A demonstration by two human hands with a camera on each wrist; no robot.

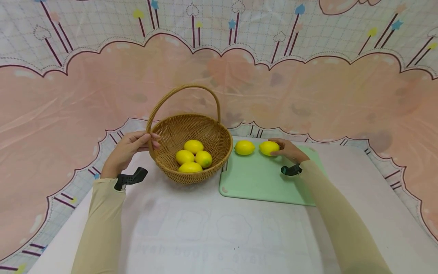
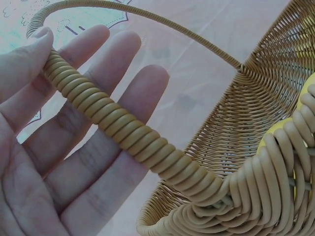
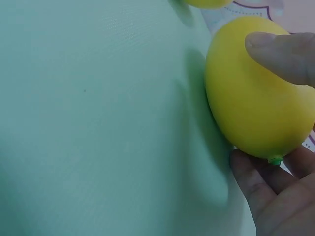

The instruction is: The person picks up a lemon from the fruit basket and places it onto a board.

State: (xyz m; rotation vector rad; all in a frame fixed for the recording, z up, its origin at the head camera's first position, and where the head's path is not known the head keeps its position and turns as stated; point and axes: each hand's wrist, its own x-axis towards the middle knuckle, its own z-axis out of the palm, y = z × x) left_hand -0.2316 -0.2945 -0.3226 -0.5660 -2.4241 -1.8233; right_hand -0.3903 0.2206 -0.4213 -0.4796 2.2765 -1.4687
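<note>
On the counter (image 1: 191, 236), a basket (image 1: 178, 127) left, a board (image 1: 260, 182) right — four lemons (image 1: 185, 156) in the basket, two more lemons (image 1: 244, 147) by the board's far edge

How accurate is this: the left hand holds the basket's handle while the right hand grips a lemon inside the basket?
Not quite: the lemon gripped by the right hand isn't inside the basket; the head view shows it outside, at the green board. The left hand does hold the handle.
</note>
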